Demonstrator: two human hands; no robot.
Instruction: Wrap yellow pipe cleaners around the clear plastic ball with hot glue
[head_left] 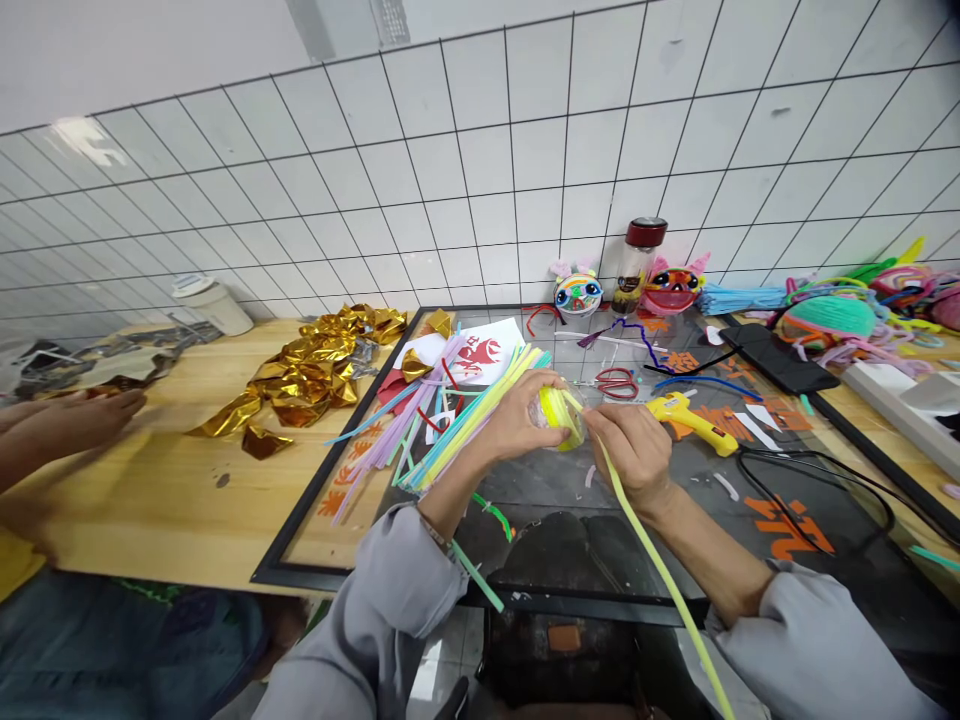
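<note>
My left hand (pixel 521 415) is wrapped round a small clear round container (pixel 576 422) with bright yellow material coiled at it. Beside it, my right hand (pixel 634 450) pinches a long yellow pipe cleaner (pixel 664 565), which hangs down past my right forearm. The pipe cleaner's upper end meets the yellow coil. Under my left wrist lies a bundle of pastel pipe cleaners (pixel 450 440) in yellow, blue and purple. A yellow hot glue gun (pixel 694 422) rests just right of my right hand. Red-handled scissors (pixel 616 383) lie behind my hands.
Two decorated animal-faced pieces (pixel 577 292) and a dark-lidded bottle (pixel 640 265) stand by the tiled wall. Crumpled gold foil (pixel 315 370) lies left. A black phone (pixel 784 358), a black cord (pixel 814 470) and yarn (pixel 829 320) are right. Another person's hand (pixel 82 420) is far left.
</note>
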